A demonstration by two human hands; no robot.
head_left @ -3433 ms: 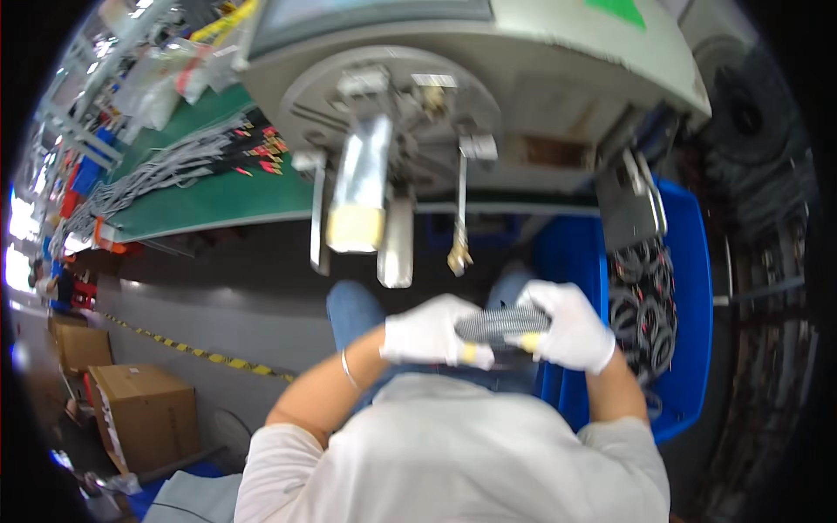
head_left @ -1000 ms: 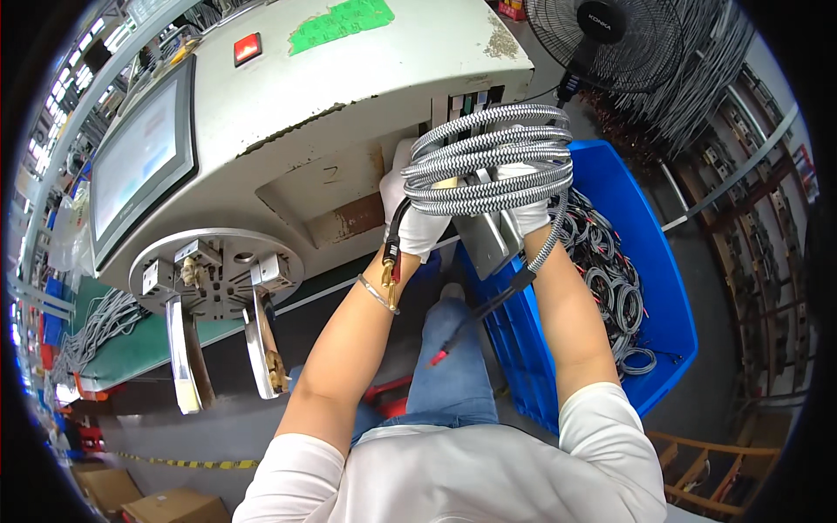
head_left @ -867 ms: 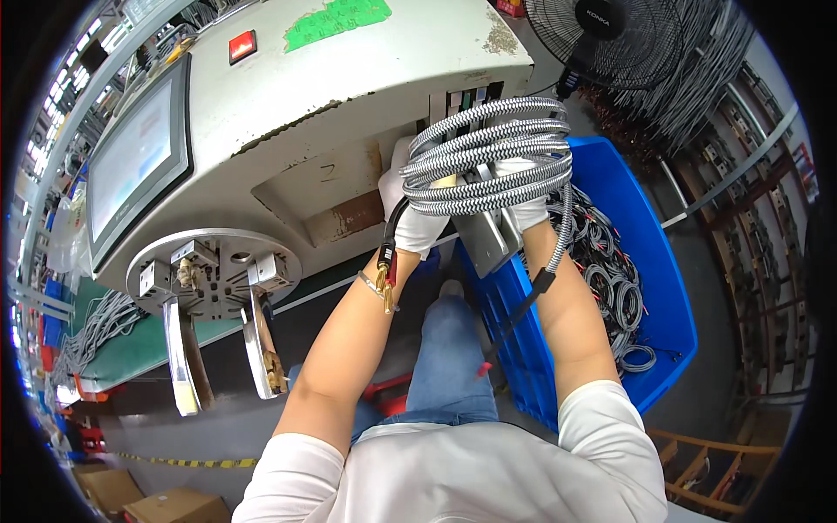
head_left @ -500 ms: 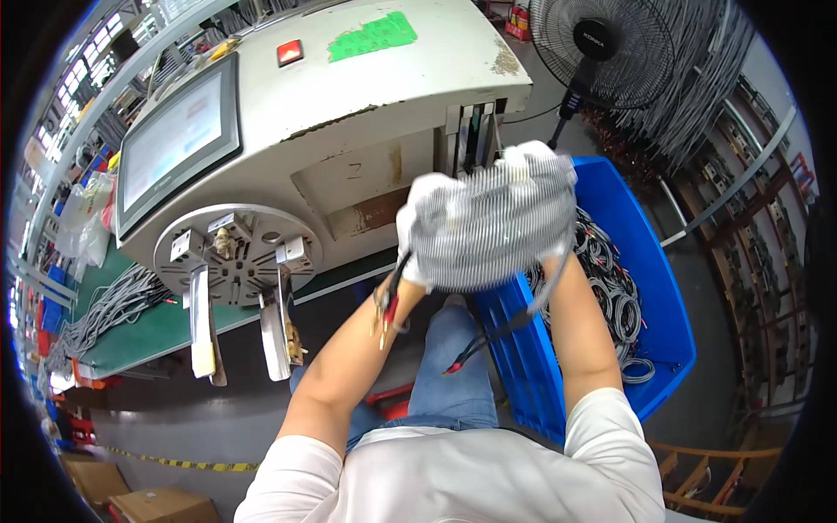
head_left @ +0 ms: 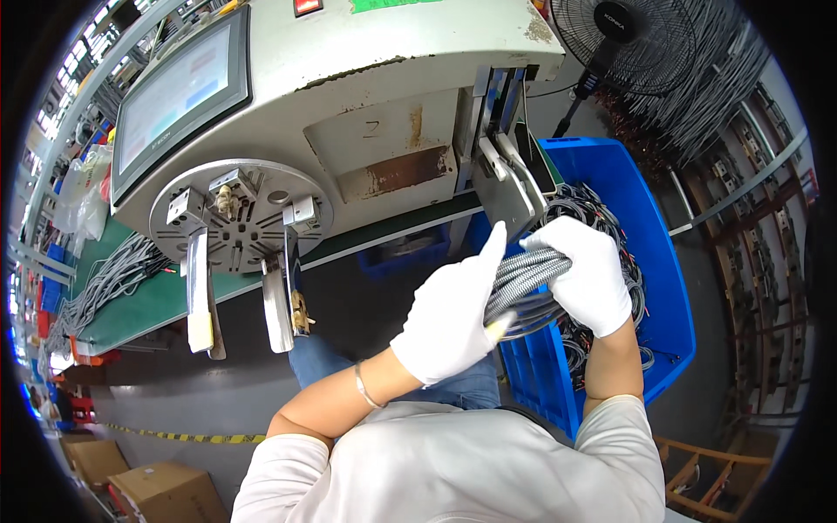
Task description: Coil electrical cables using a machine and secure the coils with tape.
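Note:
Both of my hands wear white gloves and hold one coil of grey braided cable (head_left: 523, 279) in front of me. My left hand (head_left: 453, 314) grips the coil's left end, thumb pointing up. My right hand (head_left: 586, 272) wraps over its right end. The coil sits just below a metal clamp unit (head_left: 510, 166) on the right side of a grey machine (head_left: 366, 96). Right behind my hands is a blue bin (head_left: 663, 270) filled with several dark coiled cables (head_left: 610, 218).
The machine has a touch screen (head_left: 179, 91) and a round winding disc with two hanging metal arms (head_left: 237, 231). A green bench with loose grey cables (head_left: 113, 279) lies left. A black fan (head_left: 623, 44) stands behind the bin. Cardboard boxes (head_left: 166, 488) sit on the floor.
The coil was lifted up flat in front of the machine and has since come down and been squeezed into a tight bundle between both hands near the clamp.

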